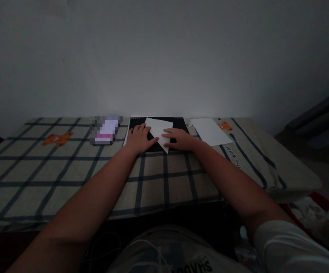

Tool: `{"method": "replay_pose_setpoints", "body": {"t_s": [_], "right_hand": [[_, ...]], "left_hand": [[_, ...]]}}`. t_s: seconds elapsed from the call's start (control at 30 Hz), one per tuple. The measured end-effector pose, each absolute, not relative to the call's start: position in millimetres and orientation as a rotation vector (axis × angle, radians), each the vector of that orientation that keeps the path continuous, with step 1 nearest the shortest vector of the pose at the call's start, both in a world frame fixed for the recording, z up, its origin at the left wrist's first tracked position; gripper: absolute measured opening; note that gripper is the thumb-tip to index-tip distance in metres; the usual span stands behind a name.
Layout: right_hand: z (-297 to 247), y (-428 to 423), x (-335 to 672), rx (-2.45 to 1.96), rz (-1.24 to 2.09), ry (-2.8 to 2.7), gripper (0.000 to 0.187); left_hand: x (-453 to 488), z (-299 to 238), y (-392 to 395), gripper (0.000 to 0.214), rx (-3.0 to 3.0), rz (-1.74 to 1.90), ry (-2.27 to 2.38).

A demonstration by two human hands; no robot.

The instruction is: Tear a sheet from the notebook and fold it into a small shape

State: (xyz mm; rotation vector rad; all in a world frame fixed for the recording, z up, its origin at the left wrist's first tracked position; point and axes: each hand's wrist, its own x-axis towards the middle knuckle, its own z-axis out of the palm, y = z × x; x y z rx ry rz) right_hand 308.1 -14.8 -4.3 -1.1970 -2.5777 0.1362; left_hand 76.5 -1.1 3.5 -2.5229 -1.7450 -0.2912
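Observation:
A white sheet of paper (159, 129), with a slanted left edge and a pointed lower corner, lies on a black board (179, 123) with a pale border. My left hand (139, 138) rests flat on the board, fingers spread, its thumb reaching the paper's left edge. From the other side, my right hand (180, 139) lies over the paper's right part with fingers stretched out and a little apart. Neither hand grips anything. Part of the paper is covered by my right fingers.
A second white sheet (211, 132) lies to the right on the checked tablecloth (153, 185). On the left is a blurred phone-like object (106, 130) with a lit screen. A plain wall (164, 57) rises behind the table. A red bin (320, 212) stands below at the right.

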Motion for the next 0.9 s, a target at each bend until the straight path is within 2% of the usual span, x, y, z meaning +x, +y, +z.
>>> {"method": "replay_pose_setpoints", "body": {"t_s": [0.63,0.9], "right_hand": [[-5.4,-14.6,308.5,-1.197,0.115,-2.571,0.055],[-3.9,-13.8,308.3,-1.090,0.095,-2.492,0.048]], "left_hand": [[76.7,2.0,-0.9,0.073,-2.537,-0.343,-1.752],[74.4,-3.4,4.4,0.072,-2.521,-0.420,-1.751]]}}
